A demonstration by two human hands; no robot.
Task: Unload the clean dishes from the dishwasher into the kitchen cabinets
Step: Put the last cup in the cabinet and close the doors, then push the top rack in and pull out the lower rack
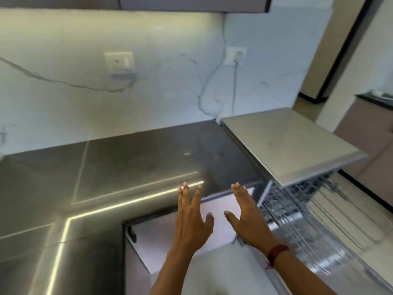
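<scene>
My left hand (192, 218) and my right hand (247, 216) are raised side by side in front of me, fingers straight and spread, holding nothing. A dark red band sits on my right wrist. The dishwasher (291, 145) stands open at the right, with its pulled-out wire rack (308, 211) below its grey top; the rack is blurred and I cannot tell what is in it. Upper cabinets (191, 3) run along the top edge of the view. A pale lower cabinet door (161, 237) lies behind my hands.
A dark glossy L-shaped countertop (106, 177) spreads to the left and centre. The white marble backsplash (63, 92) carries two sockets, one with a cable (234, 86) hanging down. A doorway and another counter (374, 99) are at the far right.
</scene>
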